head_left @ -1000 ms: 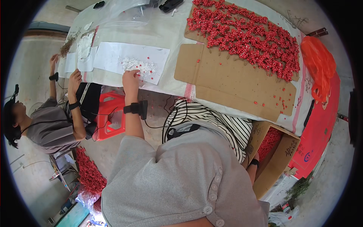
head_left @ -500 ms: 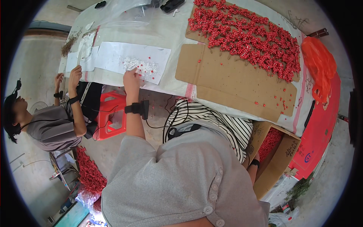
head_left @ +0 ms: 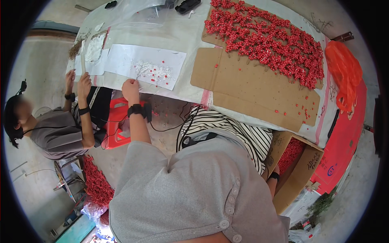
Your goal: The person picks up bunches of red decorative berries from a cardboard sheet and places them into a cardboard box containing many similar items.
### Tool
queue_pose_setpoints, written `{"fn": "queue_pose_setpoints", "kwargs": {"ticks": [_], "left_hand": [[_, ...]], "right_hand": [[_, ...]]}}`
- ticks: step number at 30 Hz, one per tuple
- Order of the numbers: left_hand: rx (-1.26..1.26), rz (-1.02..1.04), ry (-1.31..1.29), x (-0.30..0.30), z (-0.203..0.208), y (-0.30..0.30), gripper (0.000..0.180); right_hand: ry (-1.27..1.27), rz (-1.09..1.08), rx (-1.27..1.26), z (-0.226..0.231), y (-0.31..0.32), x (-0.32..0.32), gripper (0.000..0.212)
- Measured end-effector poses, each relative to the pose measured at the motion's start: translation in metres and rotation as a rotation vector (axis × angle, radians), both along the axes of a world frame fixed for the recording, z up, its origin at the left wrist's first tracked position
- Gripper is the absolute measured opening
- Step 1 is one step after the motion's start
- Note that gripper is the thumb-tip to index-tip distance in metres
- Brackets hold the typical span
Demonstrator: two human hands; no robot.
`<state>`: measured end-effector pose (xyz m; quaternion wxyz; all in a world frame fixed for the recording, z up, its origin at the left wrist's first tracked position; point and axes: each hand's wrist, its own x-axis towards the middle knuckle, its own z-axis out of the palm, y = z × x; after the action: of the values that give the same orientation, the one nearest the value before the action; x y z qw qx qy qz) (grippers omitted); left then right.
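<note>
- At lower right, beside the striped trousers (head_left: 227,125), an open cardboard box (head_left: 303,174) holds a mass of red beads (head_left: 291,152).
- Right hand (head_left: 276,168): entered into the box; fingers mostly hidden, so whether it is open or gripping beads cannot be told.
- Left hand (head_left: 131,90): at the near edge of the covered table (head_left: 172,40), fingers curled inward. Nothing visible protrudes from them; contents, if any, cannot be determined.
- Just beyond the left hand, a white paper sheet (head_left: 119,58) bears a spread heap of white material (head_left: 148,69), with several loose beads (head_left: 163,62) on and around it.
- Step in hand, as judged: small-piece handling, the left hand near the sheet and the right hand at the box.
- Requirement for the next move, as judged: a reach to the heap calls for a light fingertip pinch, without dragging the paper; the right hand needs to clear the box wall.
- Farther right, a flattened cardboard (head_left: 251,95) carries dense red clusters (head_left: 267,46) along its far part, with scattered loose beads near its right corner.
- Farther left, a co-worker's hand (head_left: 84,84) appears to hold a pale strip (head_left: 83,60) beside a second white heap (head_left: 96,47).
</note>
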<state>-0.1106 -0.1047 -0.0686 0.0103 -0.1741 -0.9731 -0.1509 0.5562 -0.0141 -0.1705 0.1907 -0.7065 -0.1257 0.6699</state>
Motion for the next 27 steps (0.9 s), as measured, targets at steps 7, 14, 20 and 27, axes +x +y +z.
{"fn": "queue_pose_setpoints", "kwargs": {"ticks": [7,14,20,27], "left_hand": [[0.145,-0.117,-0.034,0.011,0.053,0.013,0.02],[0.505,-0.745,-1.086,0.181,0.125,0.159,0.008],[0.195,-1.449,-1.585,0.406,0.145,0.225,0.005],[-0.216,-1.776,-1.423,0.582,0.086,0.233,0.014]], "right_hand": [[-0.225,-0.054,-0.052,0.01,-0.021,0.028,0.048],[-0.469,-0.023,0.175,0.083,-0.037,0.017,0.043],[-0.491,-0.067,0.02,0.081,-0.063,0.07,0.04],[-0.493,-0.371,-0.052,-0.065,-0.134,0.123,0.044]]}}
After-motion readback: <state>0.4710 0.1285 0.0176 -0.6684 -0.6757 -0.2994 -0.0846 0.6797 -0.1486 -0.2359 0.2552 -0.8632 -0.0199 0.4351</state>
